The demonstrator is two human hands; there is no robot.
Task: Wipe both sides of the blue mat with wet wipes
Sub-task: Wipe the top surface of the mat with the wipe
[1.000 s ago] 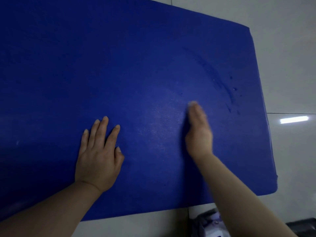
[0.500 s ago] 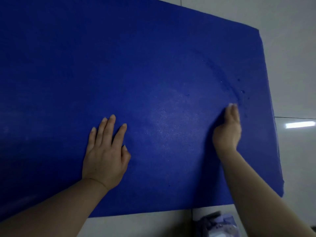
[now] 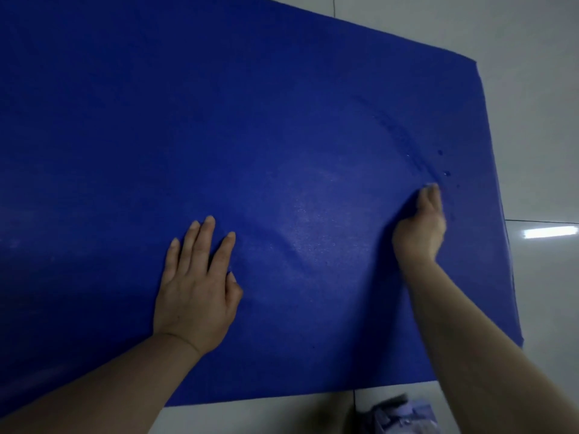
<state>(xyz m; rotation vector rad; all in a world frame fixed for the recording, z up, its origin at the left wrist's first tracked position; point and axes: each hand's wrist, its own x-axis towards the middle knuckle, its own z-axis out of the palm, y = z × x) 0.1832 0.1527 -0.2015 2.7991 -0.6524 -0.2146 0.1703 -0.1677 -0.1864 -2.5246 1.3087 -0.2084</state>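
While one blue mat [image 3: 282, 120] lies flat — two hands press it

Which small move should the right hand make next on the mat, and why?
Probably sweep the right hand a little further toward the mat's right edge: droplets sit just beyond its fingertips, while the left hand presses flat.

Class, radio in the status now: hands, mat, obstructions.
Left hand flat on blue mat. Right hand pressing a barely visible wipe by wet streak. Nothing obstructing.
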